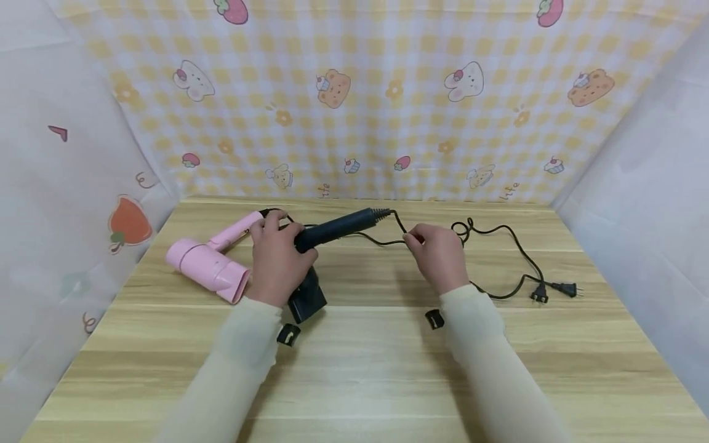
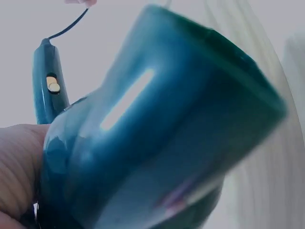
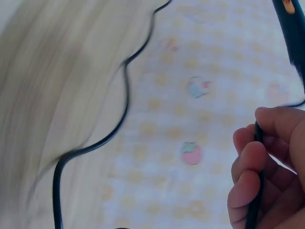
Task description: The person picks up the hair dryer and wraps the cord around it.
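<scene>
My left hand [image 1: 279, 258] grips a dark hair dryer [image 1: 338, 229] near where handle and barrel meet. The handle points up and right, while the nozzle hangs low beside my wrist. In the left wrist view the glossy barrel [image 2: 157, 114] fills the middle, with a switch on the handle [image 2: 50, 81] behind it. My right hand [image 1: 440, 255] pinches the black cord [image 3: 255, 205] a short way from the handle's end, fingers curled round it. A pink hair dryer [image 1: 207, 267] lies on the table just left of my left hand, its handle towards the back.
Black cords run across the wooden table [image 1: 360, 381] to two plugs [image 1: 565, 288] at the right. A patterned cloth [image 1: 376, 135] stands along the back edge, with pale cloth walls at both sides. Small black pieces [image 1: 434, 319] show beside both wrists.
</scene>
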`<state>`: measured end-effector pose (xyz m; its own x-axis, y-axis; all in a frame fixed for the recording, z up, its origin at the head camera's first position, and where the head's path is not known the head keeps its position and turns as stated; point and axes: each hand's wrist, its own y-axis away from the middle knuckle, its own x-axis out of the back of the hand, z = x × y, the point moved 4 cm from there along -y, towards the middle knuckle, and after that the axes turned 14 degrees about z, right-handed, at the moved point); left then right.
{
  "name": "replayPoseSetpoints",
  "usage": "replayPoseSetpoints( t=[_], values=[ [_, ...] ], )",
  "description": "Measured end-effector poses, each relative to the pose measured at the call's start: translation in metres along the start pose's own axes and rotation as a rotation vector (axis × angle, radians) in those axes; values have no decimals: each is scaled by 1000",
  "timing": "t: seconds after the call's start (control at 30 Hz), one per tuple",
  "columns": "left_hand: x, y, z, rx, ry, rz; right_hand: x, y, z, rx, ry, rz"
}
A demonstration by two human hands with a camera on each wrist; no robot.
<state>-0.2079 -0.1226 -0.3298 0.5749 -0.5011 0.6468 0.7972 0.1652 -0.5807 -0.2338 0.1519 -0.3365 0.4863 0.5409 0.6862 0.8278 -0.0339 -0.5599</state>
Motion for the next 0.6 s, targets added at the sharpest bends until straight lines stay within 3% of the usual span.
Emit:
replayPoseSetpoints(
  t=[0.13,0.33,0.6],
  values=[
    [11,14,17,-53,58,130,13,16,-14,73,-32,28],
    [25,27,33,-155,52,272,33,37,-33,222,-42,-18],
    [40,41,46,-218,26,363,57,55,-52,421,-77,-74]
  ],
)
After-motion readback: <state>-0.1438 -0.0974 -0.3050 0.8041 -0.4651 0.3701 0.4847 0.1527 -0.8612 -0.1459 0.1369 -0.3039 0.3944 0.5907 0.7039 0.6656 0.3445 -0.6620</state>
